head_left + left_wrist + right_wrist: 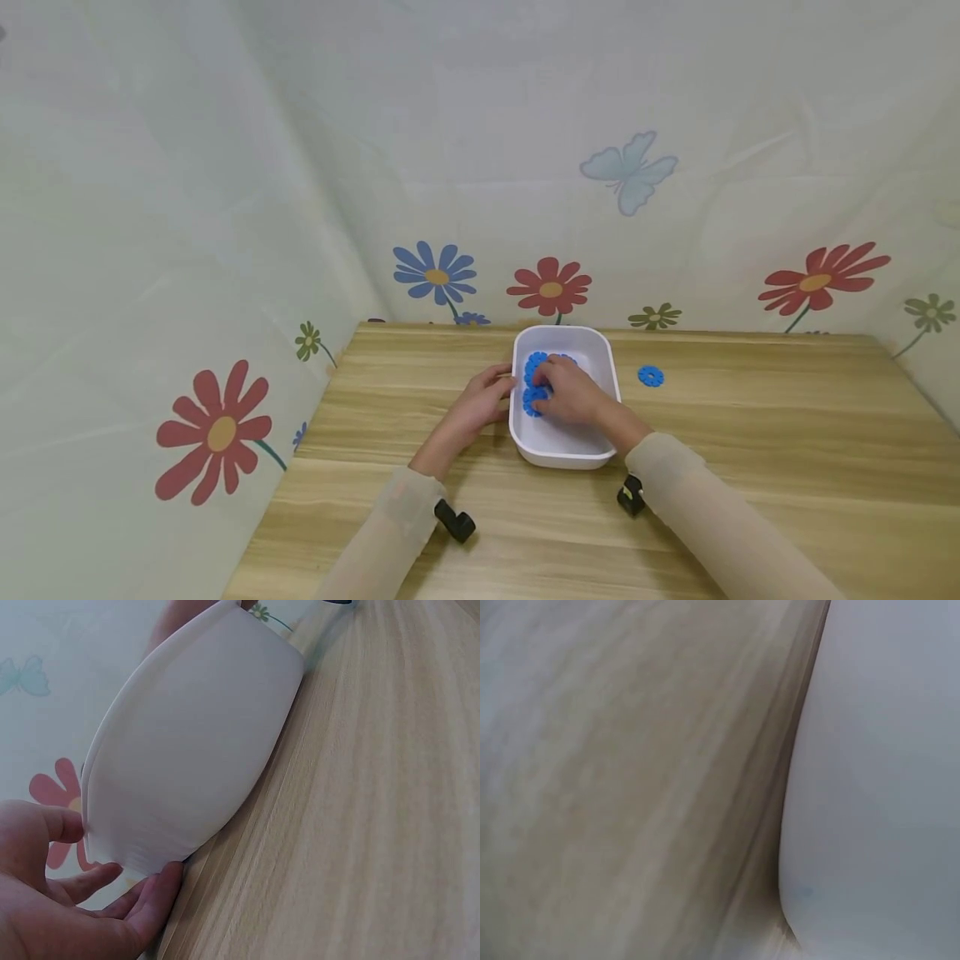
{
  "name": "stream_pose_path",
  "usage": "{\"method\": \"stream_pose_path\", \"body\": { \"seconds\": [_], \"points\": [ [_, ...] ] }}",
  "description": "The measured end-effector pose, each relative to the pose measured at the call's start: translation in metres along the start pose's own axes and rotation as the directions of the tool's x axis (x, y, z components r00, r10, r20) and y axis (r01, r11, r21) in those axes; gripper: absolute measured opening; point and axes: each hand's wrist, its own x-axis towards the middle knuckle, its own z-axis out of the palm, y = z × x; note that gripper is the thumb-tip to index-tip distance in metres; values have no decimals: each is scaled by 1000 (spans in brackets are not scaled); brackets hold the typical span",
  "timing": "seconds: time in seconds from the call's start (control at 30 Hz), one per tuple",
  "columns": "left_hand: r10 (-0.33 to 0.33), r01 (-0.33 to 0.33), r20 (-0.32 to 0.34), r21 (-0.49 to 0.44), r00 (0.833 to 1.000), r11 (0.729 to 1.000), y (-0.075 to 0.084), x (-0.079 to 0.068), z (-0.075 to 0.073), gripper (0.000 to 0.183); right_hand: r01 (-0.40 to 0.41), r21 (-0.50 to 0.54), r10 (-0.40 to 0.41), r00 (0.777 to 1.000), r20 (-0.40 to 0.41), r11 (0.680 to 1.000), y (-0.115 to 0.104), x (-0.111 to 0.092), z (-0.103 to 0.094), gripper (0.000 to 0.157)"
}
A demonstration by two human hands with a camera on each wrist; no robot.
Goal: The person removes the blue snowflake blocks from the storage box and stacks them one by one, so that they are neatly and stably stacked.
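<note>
A white plastic bin (564, 457) stands on the wooden table with several blue flower-shaped discs (534, 401) lying toward its left side. My left hand (480, 407) touches the bin's left outer wall; in the left wrist view, its fingers (154, 904) rest against the white side near the rim and the base. My right hand (572, 394) reaches down inside the bin, thumb and fingers bent over the blue discs. Whether it pinches one is hidden. The right wrist view has only the bin's outer wall (877, 787) and the tabletop.
One blue disc (651, 376) lies on the table (750, 433) to the right of the bin. A pale curtain (487, 150) printed with flowers and a butterfly hangs behind the table and along its left side. Black wrist cameras (456, 522) are strapped over the sleeves.
</note>
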Motion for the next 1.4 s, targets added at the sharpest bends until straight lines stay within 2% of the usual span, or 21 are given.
{"method": "stream_pose_path", "body": {
  "seconds": [0.2,0.4,1.03,1.17,1.4],
  "points": [
    [7,-7,9,3,1000,1000,0,-2,1,50,-15,18,15,1000,2,1000,2,-2,1,34],
    [4,-4,-4,4,1000,1000,-2,-1,1,50,24,40,-24,1000,1,999,2,-2,2,32],
    [11,-11,1,-10,1000,1000,0,-1,1,50,51,-34,-50,999,16,998,-3,-4,1,36],
    [11,-11,2,-7,1000,1000,1,-1,1,51,36,-33,-35,999,28,999,-3,-3,0,36],
    [4,-4,-4,-7,1000,1000,1,-2,2,50,56,-25,-55,998,24,998,-3,-3,1,37]
  ]
}}
